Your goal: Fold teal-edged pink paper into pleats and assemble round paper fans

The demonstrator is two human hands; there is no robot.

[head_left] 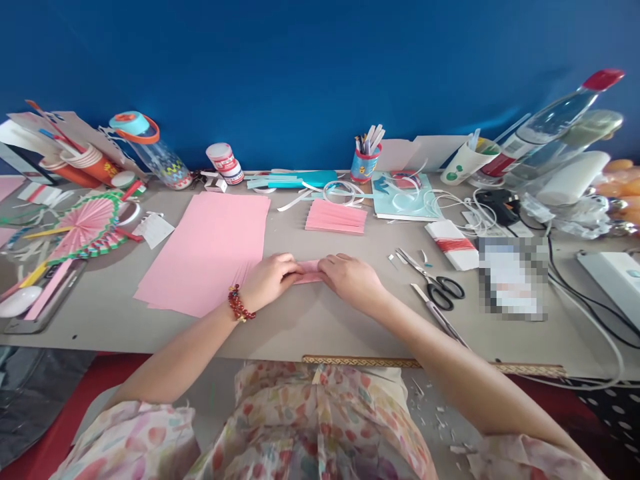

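Observation:
A narrow folded strip of pink paper [309, 271] lies low over the desk between my two hands. My left hand [273, 277] pinches its left end, the wrist with a red bead bracelet [241, 304] resting by the pink sheets. At the other end, my right hand [346, 279] has its fingers closed on the paper. Parts of the strip are hidden under my fingers. Just beyond sits a pleated pink paper piece [335, 217]. Several flat pink sheets [215, 247] are spread to the left of my hands.
Black-handled scissors [443, 290] and a utility knife [437, 313] lie right of my hands, near a card wound with red thread [453, 245]. A pink paper fan [90, 227] is at far left. Bottles, cups and a pen holder [365, 163] line the blue wall.

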